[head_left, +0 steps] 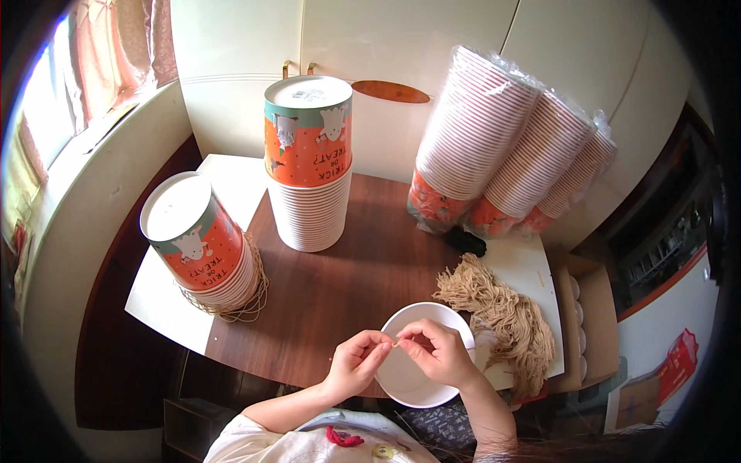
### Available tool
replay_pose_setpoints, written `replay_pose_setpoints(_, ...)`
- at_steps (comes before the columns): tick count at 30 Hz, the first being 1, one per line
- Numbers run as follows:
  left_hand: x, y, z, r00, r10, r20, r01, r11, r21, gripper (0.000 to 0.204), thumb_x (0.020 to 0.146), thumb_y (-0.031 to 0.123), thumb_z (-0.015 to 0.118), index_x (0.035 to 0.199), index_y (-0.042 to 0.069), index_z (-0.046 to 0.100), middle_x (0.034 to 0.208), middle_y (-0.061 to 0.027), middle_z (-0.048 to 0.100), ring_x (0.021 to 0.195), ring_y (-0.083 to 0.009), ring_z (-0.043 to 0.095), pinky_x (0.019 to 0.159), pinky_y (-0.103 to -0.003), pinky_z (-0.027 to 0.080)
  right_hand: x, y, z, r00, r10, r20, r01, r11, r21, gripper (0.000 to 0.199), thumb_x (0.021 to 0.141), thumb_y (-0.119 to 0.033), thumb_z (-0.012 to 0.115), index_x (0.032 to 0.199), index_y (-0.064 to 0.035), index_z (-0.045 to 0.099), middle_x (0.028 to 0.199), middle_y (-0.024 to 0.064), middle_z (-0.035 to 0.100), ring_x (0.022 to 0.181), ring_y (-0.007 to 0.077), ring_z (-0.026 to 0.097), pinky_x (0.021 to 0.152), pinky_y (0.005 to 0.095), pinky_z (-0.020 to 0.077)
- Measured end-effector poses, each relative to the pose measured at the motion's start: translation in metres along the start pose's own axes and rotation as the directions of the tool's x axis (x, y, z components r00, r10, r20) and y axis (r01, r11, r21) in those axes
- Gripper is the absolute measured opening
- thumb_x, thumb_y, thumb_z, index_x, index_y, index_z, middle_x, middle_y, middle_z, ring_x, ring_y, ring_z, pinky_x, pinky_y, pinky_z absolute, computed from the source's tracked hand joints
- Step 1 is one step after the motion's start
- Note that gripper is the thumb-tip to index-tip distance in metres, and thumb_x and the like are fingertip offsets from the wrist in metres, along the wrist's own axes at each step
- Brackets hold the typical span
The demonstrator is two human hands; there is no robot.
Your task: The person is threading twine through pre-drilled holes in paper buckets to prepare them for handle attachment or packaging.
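Both hands meet before me, my left hand [356,361] and right hand [438,353] pinching a thin tan string [397,344] over a smooth white paper bucket [411,378] at the table's near edge, a frayed twine bundle [503,312] beside it, ribbed bucket stacks [310,166] beyond.

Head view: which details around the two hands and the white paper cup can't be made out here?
- What the left hand and right hand pinch between them: head view, too small, covered by fingertips.
- Outside of the white paper cup: only its inside faces the camera; the right hand covers part of the rim.
- Small black object: partly behind the wrapped cup stacks, kind unclear.
- Tan string bundle: its lower end is hidden behind the right forearm.
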State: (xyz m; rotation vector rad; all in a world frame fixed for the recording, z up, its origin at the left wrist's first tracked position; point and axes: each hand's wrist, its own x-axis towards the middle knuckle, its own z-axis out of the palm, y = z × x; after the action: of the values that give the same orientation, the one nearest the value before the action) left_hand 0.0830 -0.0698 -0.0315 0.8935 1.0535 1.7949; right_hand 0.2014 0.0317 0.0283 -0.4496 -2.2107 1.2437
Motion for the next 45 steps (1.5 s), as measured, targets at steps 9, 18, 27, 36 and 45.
replay_pose_setpoints(9, -0.001, -0.003, -0.001, 0.998, -0.041, -0.054, 0.04, 0.999, -0.012, 0.009, 0.087, 0.009, 0.055, 0.088, 0.001, 0.053, 0.074, 0.0029, 0.054, 0.066, -0.0007, 0.046, 0.057, -0.014, 0.037, 0.0, -0.009, 0.002, 0.931, -0.364, -0.039, 0.271, 0.758, -0.593, 0.018, 0.062, -0.009, 0.07, 0.073, -0.0127, 0.057, 0.076, -0.0014, 0.053, 0.073, 0.0161, 0.052, 0.072, 0.0323, 0.038)
replay_pose_setpoints(18, -0.004, -0.001, 0.0, 1.0, -0.007, -0.016, 0.007, 1.0, 0.011, 0.008, 0.085, 0.007, 0.057, 0.088, 0.0, 0.055, 0.074, 0.0024, 0.055, 0.065, -0.0006, 0.047, 0.054, -0.015, 0.038, -0.004, -0.01, 0.008, 0.932, -0.355, -0.079, 0.232, 0.748, -0.622, 0.02, 0.056, -0.005, 0.071, 0.07, -0.0141, 0.061, 0.074, -0.0023, 0.054, 0.071, 0.0157, 0.052, 0.071, 0.0318, 0.0345)
replay_pose_setpoints(27, 0.0, 0.009, -0.005, 0.979, 0.182, 0.094, -0.204, 0.892, 0.404, 0.006, 0.078, 0.004, 0.062, 0.081, -0.001, 0.059, 0.071, -0.0048, 0.056, 0.061, -0.0072, 0.052, 0.051, -0.019, 0.041, -0.001, -0.01, 0.002, 0.944, -0.33, -0.004, 0.27, 0.779, -0.566, 0.017, 0.056, -0.004, 0.069, 0.068, -0.0116, 0.059, 0.072, -0.0017, 0.055, 0.069, 0.0152, 0.052, 0.07, 0.0302, 0.0351)
replay_pose_setpoints(36, 0.007, 0.023, -0.009, 0.932, 0.325, 0.161, -0.362, 0.8, 0.479, 0.008, 0.072, 0.002, 0.065, 0.078, 0.001, 0.06, 0.074, -0.0048, 0.056, 0.062, -0.01, 0.056, 0.053, -0.021, 0.047, -0.001, -0.009, -0.002, 0.976, -0.215, 0.025, 0.202, 0.863, -0.463, 0.015, 0.057, -0.005, 0.069, 0.066, -0.012, 0.059, 0.071, -0.0026, 0.054, 0.068, 0.0142, 0.052, 0.07, 0.0291, 0.0343)
replay_pose_setpoints(45, 0.006, 0.025, -0.007, 0.957, 0.234, 0.173, -0.291, 0.797, 0.529, 0.009, 0.07, 0.004, 0.067, 0.075, 0.002, 0.061, 0.072, -0.0051, 0.058, 0.057, -0.0103, 0.056, 0.049, -0.021, 0.046, -0.003, -0.009, -0.001, 0.972, -0.221, 0.078, 0.228, 0.814, -0.534, 0.016, 0.057, -0.005, 0.069, 0.065, -0.0132, 0.057, 0.071, -0.0039, 0.053, 0.068, 0.0129, 0.052, 0.071, 0.0295, 0.0327)
